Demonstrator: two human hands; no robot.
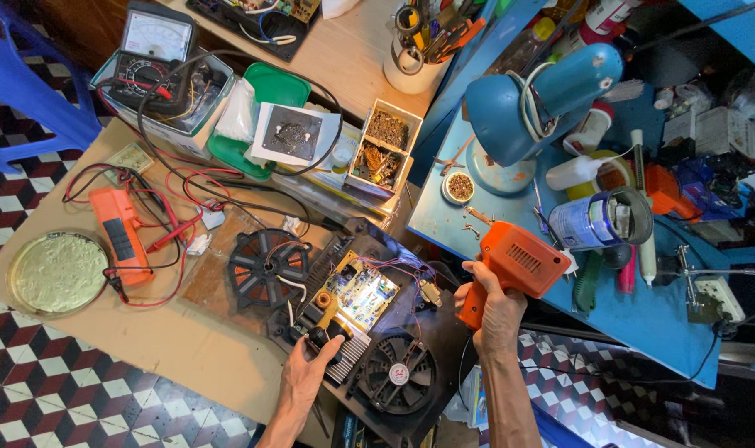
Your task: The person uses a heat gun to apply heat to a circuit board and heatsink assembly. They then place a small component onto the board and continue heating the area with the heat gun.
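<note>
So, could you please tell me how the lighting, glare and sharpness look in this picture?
Head view: bright light glares off the circuit board; the edges bend with wide-angle distortion; the left hand and the right hand, gripping the orange tool, look sharp; the far right corner lies dim.

Bare board (174, 344) left of hands, red leads (174, 228) and blue lamp (531, 104) crowd beyond

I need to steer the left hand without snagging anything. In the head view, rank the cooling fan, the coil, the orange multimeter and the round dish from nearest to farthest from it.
From the left hand:
1. Cooling fan, just right of it.
2. Black coil, above and slightly left.
3. Orange multimeter, farther left on the cardboard.
4. Round dish, at the far left edge.
</note>
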